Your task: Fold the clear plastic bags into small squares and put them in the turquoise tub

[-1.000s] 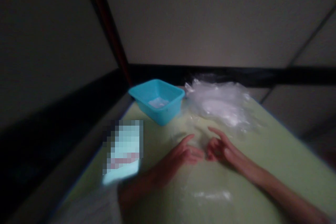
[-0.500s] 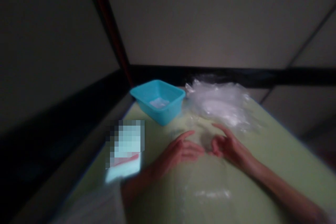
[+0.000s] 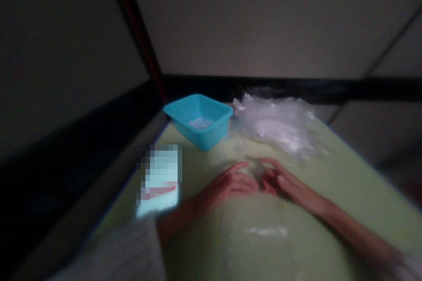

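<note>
A clear plastic bag or sheet (image 3: pixel 263 231) lies flat on the table in front of me, its edges hard to make out. My left hand (image 3: pixel 232 184) rests over its far part, fingers stretched to the right and thumb held apart. Opposite it, my right hand (image 3: pixel 280 180) reaches in from the right with the index finger extended and the other fingers bent inward. The fingertips of both hands nearly meet. Neither hand shows a thing held, though blur hides fine detail around the fingertips.
A turquoise plastic basin (image 3: pixel 211 138) stands at the far left with a pale, clear item (image 3: pixel 200 123) inside. Right of it lies a heap of clear plastic bags (image 3: pixel 280 120). A lit, partly pixelated screen (image 3: pixel 160 204) is on the yellow-green table (image 3: pixel 332 171) at left. Walls close in behind.
My right hand has lowered its index finger and shifted slightly left, closer to my left hand. My left fingers bend a little more. The whole view has tilted slightly, moving the scene up.
</note>
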`<state>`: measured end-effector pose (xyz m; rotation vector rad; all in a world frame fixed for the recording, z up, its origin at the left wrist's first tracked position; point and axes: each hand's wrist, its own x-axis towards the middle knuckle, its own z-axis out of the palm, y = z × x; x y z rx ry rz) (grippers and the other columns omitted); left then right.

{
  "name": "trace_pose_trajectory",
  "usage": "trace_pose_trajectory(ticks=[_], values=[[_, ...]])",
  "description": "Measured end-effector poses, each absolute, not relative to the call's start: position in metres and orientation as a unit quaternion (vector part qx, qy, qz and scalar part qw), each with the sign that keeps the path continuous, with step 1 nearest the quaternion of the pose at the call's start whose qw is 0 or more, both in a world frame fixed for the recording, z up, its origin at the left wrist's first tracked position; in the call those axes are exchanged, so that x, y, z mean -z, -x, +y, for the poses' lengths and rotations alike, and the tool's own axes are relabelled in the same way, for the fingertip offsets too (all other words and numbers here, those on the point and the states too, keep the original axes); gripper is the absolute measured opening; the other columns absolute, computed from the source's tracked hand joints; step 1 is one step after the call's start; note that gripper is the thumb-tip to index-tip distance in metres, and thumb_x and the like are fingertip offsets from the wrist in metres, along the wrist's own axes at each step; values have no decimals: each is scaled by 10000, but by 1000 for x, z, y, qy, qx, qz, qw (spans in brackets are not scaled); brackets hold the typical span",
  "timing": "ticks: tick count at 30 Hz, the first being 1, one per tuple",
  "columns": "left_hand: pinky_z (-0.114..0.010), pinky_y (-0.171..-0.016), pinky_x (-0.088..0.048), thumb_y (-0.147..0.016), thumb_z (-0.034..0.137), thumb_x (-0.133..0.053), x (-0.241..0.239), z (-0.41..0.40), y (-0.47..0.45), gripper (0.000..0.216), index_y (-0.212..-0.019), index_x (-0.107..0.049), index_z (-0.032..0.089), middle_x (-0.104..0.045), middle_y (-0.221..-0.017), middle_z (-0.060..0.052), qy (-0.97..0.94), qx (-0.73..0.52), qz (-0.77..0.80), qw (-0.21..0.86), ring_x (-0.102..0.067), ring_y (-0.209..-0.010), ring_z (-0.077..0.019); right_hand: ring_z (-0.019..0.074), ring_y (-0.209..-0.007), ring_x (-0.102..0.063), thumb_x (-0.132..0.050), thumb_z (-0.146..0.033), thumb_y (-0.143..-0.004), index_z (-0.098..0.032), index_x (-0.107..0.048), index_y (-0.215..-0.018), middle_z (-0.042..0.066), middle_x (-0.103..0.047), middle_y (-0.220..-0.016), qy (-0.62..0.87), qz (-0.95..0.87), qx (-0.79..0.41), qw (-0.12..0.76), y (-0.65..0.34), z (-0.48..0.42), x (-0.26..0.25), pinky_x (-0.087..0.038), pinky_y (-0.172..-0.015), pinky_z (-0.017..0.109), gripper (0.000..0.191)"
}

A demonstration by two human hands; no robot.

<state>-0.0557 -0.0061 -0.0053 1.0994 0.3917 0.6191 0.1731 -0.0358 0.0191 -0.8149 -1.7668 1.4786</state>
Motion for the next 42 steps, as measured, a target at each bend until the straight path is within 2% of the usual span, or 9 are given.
trace_pose_trajectory(ticks=[3, 5, 7, 10, 18, 27, 34, 38, 42], values=[[-470, -956, -354, -737, 697, -538, -2, -8, 58, 817, -1325, -326, 172, -608, -1097, -162, -508, -287, 169, 795, -578, -1063, -291, 133, -678, -475, -390, -532, -929, -200, -398, -1246, -1, -515, -787, 317, -706, -527, 352, -173, -36, -22, -391, -626, 275, 459], [-472, -971, -341, -773, 688, -497, -12, -7, 63, 766, -1311, -367, 158, -605, -1136, -177, -500, -293, 154, 801, -550, -1119, -304, 139, -681, -483, -482, -492, -900, -195, -529, -1057, 4, -513, -770, 313, -758, -459, 341, -173, -41, -28, -392, -606, 271, 340], [-473, -979, -336, -806, 678, -452, -24, -5, 69, 711, -1284, -410, 153, -616, -1146, -176, -496, -313, 135, 799, -553, -1126, -306, 152, -699, -501, -573, -442, -851, -180, -598, -875, 21, -525, -764, 287, -835, -375, 283, -171, -50, -37, -395, -603, 276, 264], [-478, -979, -343, -846, 659, -395, -33, 2, 79, 657, -1250, -460, 145, -646, -1121, -166, -504, -328, 134, 787, -574, -1109, -307, 178, -727, -550, -621, -378, -796, -180, -660, -852, 46, -585, -782, 236, -914, -294, 149, -165, -70, -52, -432, -646, 310, 209], [-512, -968, -382, -894, 579, -395, 1, 9, 90, 623, -1336, -388, 140, -619, -1175, -220, -574, -197, 177, 775, -590, -1107, -304, 188, -682, -586, -679, -161, -653, -200, -600, -636, 4, -642, -700, 225, -948, -220, 53, -151, -98, -52, -466, -701, 356, 89], [-483, -949, -428, -888, 551, -446, 3, 6, 86, 609, -1338, -396, 142, -617, -1177, -213, -588, -210, 201, 755, -603, -1093, -287, 230, -810, -621, -617, -247, -768, -272, -686, -884, 22, -690, -881, 227, -927, -282, 101, -158, -104, -47, -464, -845, 409, 137], [-463, -953, -429, -927, 456, -437, -2, 4, 85, 496, -1322, -432, 156, -631, -1169, -186, -603, -197, 214, 743, -613, -1079, -263, 200, -747, -597, -561, -131, -696, -233, -648, -720, 22, -639, -720, 206, -909, -351, 89, -153, -94, -48, -484, -726, 344, 136], [-455, -935, -439, -859, 461, -560, -9, 3, 80, 507, -1245, -509, 136, -639, -1153, -183, -614, -190, 214, 736, -620, -1057, -269, 161, -701, -556, -521, -75, -640, -195, -587, -713, 25, -597, -735, 232, -848, -446, 171, -157, -85, -57, -464, -651, 301, 156], [-462, -918, -447, -833, 560, -528, -13, 1, 77, 572, -1164, -576, 96, -650, -1119, -199, -631, -195, 227, 715, -625, -1029, -292, 139, -692, -534, -542, -73, -660, -171, -560, -698, 28, -585, -756, 238, -781, -542, 200, -166, -66, -59, -435, -626, 281, 107]])
